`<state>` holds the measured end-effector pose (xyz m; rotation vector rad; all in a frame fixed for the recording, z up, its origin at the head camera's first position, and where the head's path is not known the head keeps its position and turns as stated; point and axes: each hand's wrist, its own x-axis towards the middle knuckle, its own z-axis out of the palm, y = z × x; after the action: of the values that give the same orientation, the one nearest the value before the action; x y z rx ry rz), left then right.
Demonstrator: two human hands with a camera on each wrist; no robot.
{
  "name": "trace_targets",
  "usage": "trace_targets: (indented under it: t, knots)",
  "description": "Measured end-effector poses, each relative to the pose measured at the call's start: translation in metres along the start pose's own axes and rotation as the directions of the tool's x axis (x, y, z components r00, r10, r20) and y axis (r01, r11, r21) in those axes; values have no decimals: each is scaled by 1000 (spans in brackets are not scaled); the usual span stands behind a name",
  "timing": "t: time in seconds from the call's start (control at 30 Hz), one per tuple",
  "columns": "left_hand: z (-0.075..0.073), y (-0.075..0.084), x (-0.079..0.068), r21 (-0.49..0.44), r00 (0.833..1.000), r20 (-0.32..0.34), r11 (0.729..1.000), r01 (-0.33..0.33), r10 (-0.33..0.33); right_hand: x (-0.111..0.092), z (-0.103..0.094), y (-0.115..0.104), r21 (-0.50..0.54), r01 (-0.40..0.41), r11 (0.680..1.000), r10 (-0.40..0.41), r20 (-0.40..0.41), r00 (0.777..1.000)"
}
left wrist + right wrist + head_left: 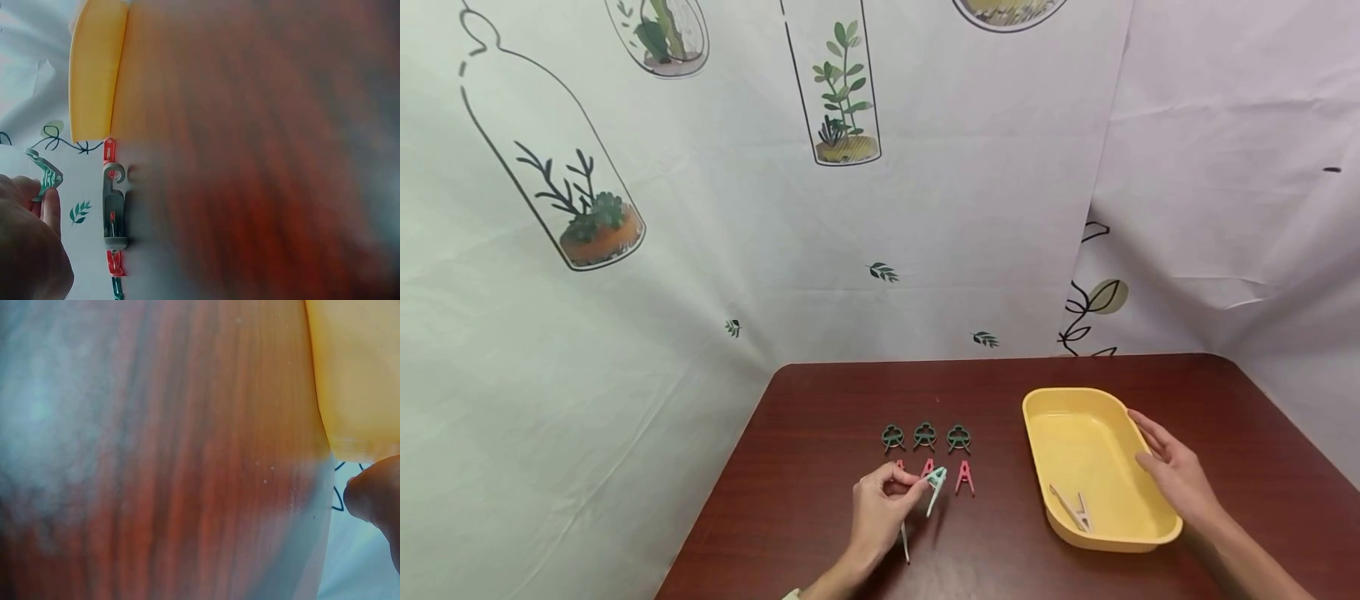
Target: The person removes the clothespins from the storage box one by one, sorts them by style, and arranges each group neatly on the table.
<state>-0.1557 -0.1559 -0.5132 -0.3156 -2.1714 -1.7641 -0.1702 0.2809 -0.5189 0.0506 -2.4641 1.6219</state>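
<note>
My left hand (880,508) pinches a pale mint clothespin (936,483) between thumb and fingers, raised over the table. The same clothespin (47,175) shows in the left wrist view. Behind my left hand another pale clothespin (905,542) is mostly hidden. Just beyond lie pink clothespins (965,477), two of them partly covered by the hand. My right hand (1176,475) holds the right rim of a yellow tub (1097,442), thumb over the edge. Inside the tub, near its front, lies a beige clothespin (1071,510).
Three dark green round clips (925,435) form a row behind the pink clothespins. The dark red-brown table (820,417) has its back edge against a white printed cloth (955,225). More cloth hangs at both sides.
</note>
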Motion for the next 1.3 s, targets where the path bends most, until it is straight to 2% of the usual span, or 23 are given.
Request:
trace_targets:
  t: [0.2,0.37,0.67,0.93,1.17,1.3]
  knots:
    - [-5,1,-11,60,999,26,998,33,-35,0,0,0,-3,-3,1000,3,1,1000]
    - [-11,2,-17,135,995,73,989,63,-73,0,0,1,6,-2,1000,2,4,1000]
    - [-17,2,-19,297,987,163,954,-49,-1,0,-1,1,16,5,1000,-5,1,1000]
    - [-17,2,-21,352,973,222,926,-136,59,0,0,2,23,2,1000,-2,0,1000]
    - [-22,2,-23,460,964,267,878,-133,5,0,-1,3,27,14,1000,-13,-6,1000]
    - [-26,5,-22,466,957,288,875,-131,-11,0,-1,3,33,21,999,-21,-2,1000]
